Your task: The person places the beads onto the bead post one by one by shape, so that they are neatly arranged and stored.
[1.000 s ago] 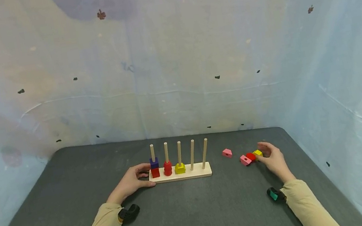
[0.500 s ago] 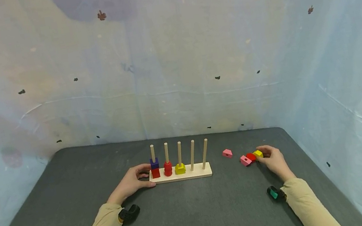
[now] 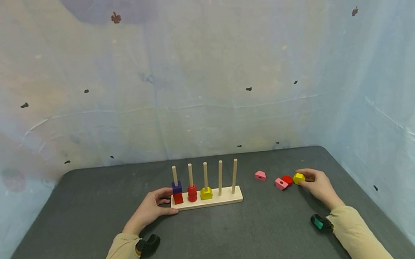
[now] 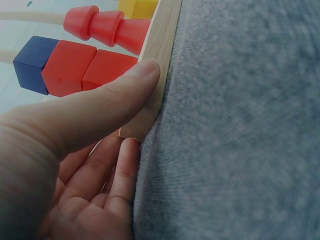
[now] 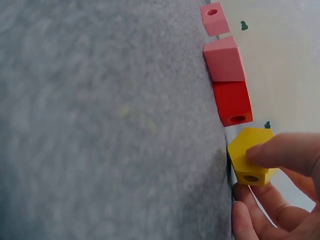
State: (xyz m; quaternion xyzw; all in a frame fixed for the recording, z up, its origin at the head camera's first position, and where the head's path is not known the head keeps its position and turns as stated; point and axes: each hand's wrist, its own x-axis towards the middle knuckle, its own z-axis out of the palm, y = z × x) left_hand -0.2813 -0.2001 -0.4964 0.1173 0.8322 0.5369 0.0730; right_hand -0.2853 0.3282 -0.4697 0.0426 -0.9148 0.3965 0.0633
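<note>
At the left end of a wooden peg board (image 3: 227, 198), my left hand (image 3: 150, 209) grips the base. In the left wrist view its thumb lies on the base's long edge, and a fingertip touches the short end. A blue block (image 4: 34, 65) and red blocks (image 4: 70, 67) are threaded on the first peg, red pieces (image 3: 192, 193) on the second and a yellow block (image 3: 206, 193) on the third. My right hand (image 3: 320, 186) pinches a yellow hexagonal block (image 5: 246, 150) with a side hole, thumb on its face. Whether this block touches the table is unclear.
Left of the right hand lie a red block (image 3: 287, 180) and a pink block (image 3: 281, 183), side by side. Another pink block (image 3: 260, 175) lies nearer the board. The grey table (image 3: 227, 245) meets a pale curtain (image 3: 199, 80) at the back.
The yellow block in my right hand has shifted slightly right, away from the red block, and turned so its hexagonal face shows. My left hand and the peg board have stayed put.
</note>
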